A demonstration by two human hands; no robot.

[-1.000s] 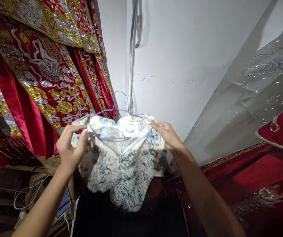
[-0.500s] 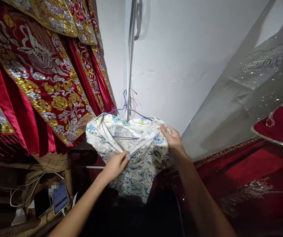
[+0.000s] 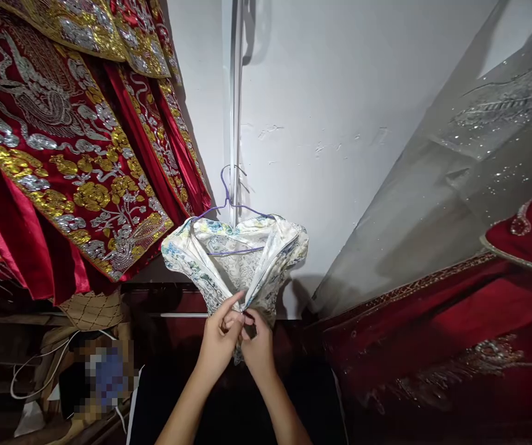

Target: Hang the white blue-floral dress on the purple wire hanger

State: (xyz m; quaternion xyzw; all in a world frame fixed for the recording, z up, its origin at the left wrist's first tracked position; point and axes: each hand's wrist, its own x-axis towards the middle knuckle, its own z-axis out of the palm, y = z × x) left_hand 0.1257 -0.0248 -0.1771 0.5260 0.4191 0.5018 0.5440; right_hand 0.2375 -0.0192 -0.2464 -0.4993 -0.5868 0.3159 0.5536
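A floral top in white, blue and yellow hangs on a purple wire hanger against a white post. Its neckline gapes in a V, with the hanger's lower bar showing inside. My left hand pinches the front edge at the bottom of the V. Beside it, nearly touching, my right hand pinches the same spot. Something small and shiny, perhaps a fastener, shows between the fingertips; its details are hidden.
Red garments with gold and silver embroidery hang on the left. A sheer glittery cloth and dark red fabric are on the right. A white cable lies at the lower left near a blurred-out patch. Behind stands a white wall.
My right hand has left the top's right shoulder and come down beside my left hand at the V. My left hand sits slightly lower, and the neckline is wider.
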